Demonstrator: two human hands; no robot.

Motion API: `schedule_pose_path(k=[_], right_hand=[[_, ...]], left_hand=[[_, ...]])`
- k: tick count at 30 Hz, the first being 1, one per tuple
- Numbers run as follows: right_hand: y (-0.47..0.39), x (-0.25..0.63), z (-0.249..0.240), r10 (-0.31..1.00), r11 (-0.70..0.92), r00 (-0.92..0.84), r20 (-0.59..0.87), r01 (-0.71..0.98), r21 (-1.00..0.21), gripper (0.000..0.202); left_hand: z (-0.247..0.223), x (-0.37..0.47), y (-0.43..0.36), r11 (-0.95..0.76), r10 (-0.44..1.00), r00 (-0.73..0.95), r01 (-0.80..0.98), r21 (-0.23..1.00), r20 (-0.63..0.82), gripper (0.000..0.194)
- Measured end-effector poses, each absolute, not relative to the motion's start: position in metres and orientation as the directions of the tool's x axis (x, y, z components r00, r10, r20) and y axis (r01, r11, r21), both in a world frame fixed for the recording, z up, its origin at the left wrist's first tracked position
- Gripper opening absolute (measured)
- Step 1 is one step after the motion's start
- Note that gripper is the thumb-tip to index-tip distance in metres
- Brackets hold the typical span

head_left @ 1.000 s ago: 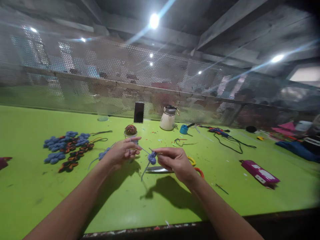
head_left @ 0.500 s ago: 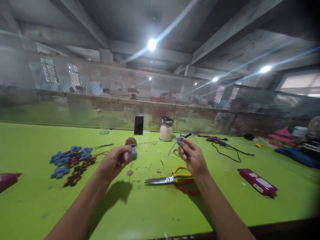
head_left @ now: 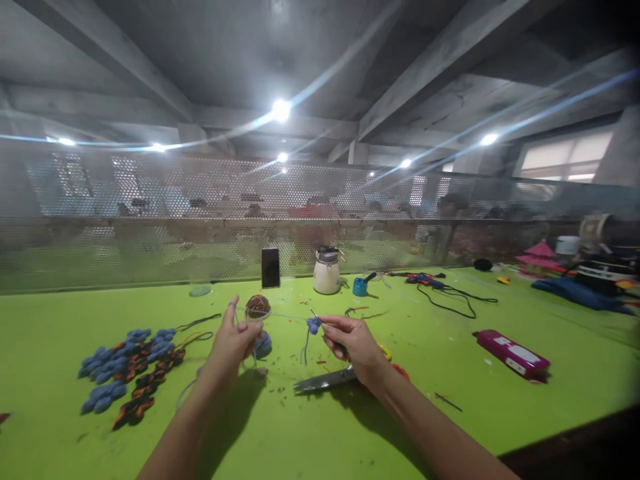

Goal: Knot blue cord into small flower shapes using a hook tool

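L hand (head_left: 235, 337), just L of ctr: index finger up, well apart from thumb, blue yarn strand (head_left: 287, 317) over it; other fingers curled, can't tell if they're clamped on yarn. R hand (head_left: 353, 340), just R of ctr: thumb & index pinched together on small blue crochet pc (head_left: 313, 325) at mid-frame, thin metal hook (head_left: 313, 312) sticking up from it. Strand runs taut-ish betw. the hands; loose tail hangs below pc.

Blue yarn ball (head_left: 264, 344) next to L hand; multicol. yarn ball (head_left: 258, 305) above it. Scissors (head_left: 323, 382) below R hand, handles partly hidden by it. Blue & dark/orange crochet flowers (head_left: 104, 397) piled lower L.

Surface: bright green table (head_left: 400, 440), scraps about. Ctr back: phone (head_left: 271, 268) upright, white jug (head_left: 327, 275), small blue pot (head_left: 360, 287). R side: glue gun (head_left: 425, 280) w/ cord, purple box (head_left: 513, 353). Behind: perforated screen (head_left: 225, 197); grey beamed ceiling, lamps lit; window upper R.
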State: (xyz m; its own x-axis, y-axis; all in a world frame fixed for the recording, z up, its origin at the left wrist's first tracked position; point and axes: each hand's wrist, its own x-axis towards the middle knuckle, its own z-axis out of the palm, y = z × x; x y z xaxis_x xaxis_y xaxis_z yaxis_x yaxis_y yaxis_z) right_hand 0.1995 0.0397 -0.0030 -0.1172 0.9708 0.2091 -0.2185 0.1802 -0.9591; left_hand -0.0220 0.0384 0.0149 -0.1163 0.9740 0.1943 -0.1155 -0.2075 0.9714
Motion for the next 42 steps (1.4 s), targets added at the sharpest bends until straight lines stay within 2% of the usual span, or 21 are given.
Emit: schedule_pose_path(k=[2, 3, 5, 6, 8, 11, 13, 14, 16, 17, 18, 19, 21, 24, 26, 27, 29, 30, 34, 38, 42], right_hand=[[0.039, 0.199, -0.002, 0.964, 0.207, -0.112, 0.24, -0.25, -0.946, 0.039], [0.04, 0.2, -0.002, 0.961, 0.229, -0.092, 0.261, -0.267, -0.936, 0.038], [0.041, 0.204, 0.001, 0.955, 0.269, -0.041, 0.293, -0.29, -0.918, 0.038], [0.043, 0.206, 0.002, 0.954, 0.282, -0.019, 0.301, -0.295, -0.913, 0.038], [0.045, 0.21, 0.002, 0.951, 0.296, 0.009, 0.308, -0.299, -0.907, 0.038], [0.047, 0.21, -0.001, 0.945, 0.312, -0.006, 0.327, -0.276, -0.909, 0.035], [0.046, 0.205, -0.004, 0.935, 0.336, -0.031, 0.354, -0.241, -0.91, 0.031], [0.045, 0.202, -0.006, 0.929, 0.349, -0.046, 0.367, -0.224, -0.91, 0.029], [0.042, 0.197, -0.008, 0.917, 0.371, -0.074, 0.392, -0.198, -0.907, 0.026], [0.04, 0.195, -0.008, 0.91, 0.386, -0.086, 0.406, -0.186, -0.904, 0.025], [0.039, 0.194, -0.008, 0.899, 0.405, -0.1, 0.426, -0.177, -0.897, 0.023], [0.038, 0.194, -0.008, 0.891, 0.421, -0.109, 0.441, -0.167, -0.892, 0.023], [0.036, 0.195, -0.007, 0.875, 0.448, -0.127, 0.466, -0.15, -0.882, 0.022], [0.034, 0.197, -0.007, 0.85, 0.483, -0.176, 0.496, -0.115, -0.868, 0.022], [0.032, 0.196, -0.008, 0.837, 0.499, -0.215, 0.503, -0.074, -0.863, 0.023], [0.03, 0.196, -0.008, 0.831, 0.507, -0.235, 0.503, -0.048, -0.86, 0.024], [0.026, 0.193, -0.008, 0.812, 0.535, -0.272, 0.516, -0.005, -0.845, 0.025], [0.024, 0.192, -0.008, 0.799, 0.553, -0.289, 0.528, 0.008, -0.833, 0.026], [0.019, 0.188, -0.006, 0.751, 0.616, -0.334, 0.569, 0.046, -0.786, 0.028], [0.018, 0.187, -0.007, 0.762, 0.614, -0.34, 0.552, 0.105, -0.783, 0.025], [0.017, 0.183, -0.01, 0.834, 0.499, -0.312, 0.455, 0.077, -0.863, 0.022]], left_hand=[[0.009, -0.025, 0.047, -0.156, 0.954, -0.239, 0.128, 0.979, 0.183, 0.073], [0.006, -0.027, 0.051, -0.134, 0.947, -0.266, 0.193, 0.972, 0.183, 0.056], [0.004, -0.029, 0.053, -0.124, 0.954, -0.243, 0.209, 0.97, 0.174, 0.022], [0.005, -0.029, 0.052, -0.131, 0.964, -0.205, 0.183, 0.974, 0.168, 0.021], [0.009, -0.027, 0.046, -0.154, 0.98, -0.114, 0.105, 0.983, 0.165, 0.033], [0.022, -0.021, 0.031, -0.208, 0.977, 0.009, -0.116, 0.971, 0.211, 0.039], [0.03, -0.018, 0.023, -0.2, 0.956, 0.105, -0.449, 0.871, 0.274, 0.028], [0.032, -0.017, 0.021, -0.195, 0.954, 0.1, -0.507, 0.84, 0.282, 0.019], [0.033, -0.017, 0.022, -0.205, 0.965, 0.069, -0.393, 0.896, 0.251, 0.033], [0.032, -0.018, 0.024, -0.196, 0.975, 0.05, -0.257, 0.946, 0.215, 0.043], [0.029, -0.02, 0.027, -0.187, 0.981, 0.023, -0.119, 0.975, 0.191, 0.043], [0.026, -0.022, 0.031, -0.157, 0.987, 0.021, -0.032, 0.987, 0.158, 0.034], [0.022, -0.026, 0.035, -0.108, 0.993, 0.036, -0.03, 0.994, 0.109, 0.01], [0.024, -0.029, 0.033, -0.057, 0.989, 0.129, -0.113, 0.992, 0.071, 0.025], [0.03, -0.027, 0.028, -0.04, 0.972, 0.216, -0.244, 0.969, 0.094, 0.031], [0.033, -0.025, 0.026, -0.016, 0.956, 0.269, -0.364, 0.931, 0.121, 0.028], [0.036, -0.022, 0.021, -0.007, 0.942, 0.294, -0.468, 0.884, 0.164, 0.016], [0.036, -0.02, 0.02, -0.008, 0.938, 0.299, -0.487, 0.874, 0.176, 0.017], [0.031, -0.013, 0.016, -0.034, 0.92, 0.353, -0.364, 0.931, 0.172, 0.063], [0.026, -0.004, 0.016, -0.109, 0.92, 0.356, -0.176, 0.978, 0.167, 0.081], [0.021, 0.006, 0.017, -0.128, 0.938, 0.307, -0.125, 0.984, 0.161, 0.096]])
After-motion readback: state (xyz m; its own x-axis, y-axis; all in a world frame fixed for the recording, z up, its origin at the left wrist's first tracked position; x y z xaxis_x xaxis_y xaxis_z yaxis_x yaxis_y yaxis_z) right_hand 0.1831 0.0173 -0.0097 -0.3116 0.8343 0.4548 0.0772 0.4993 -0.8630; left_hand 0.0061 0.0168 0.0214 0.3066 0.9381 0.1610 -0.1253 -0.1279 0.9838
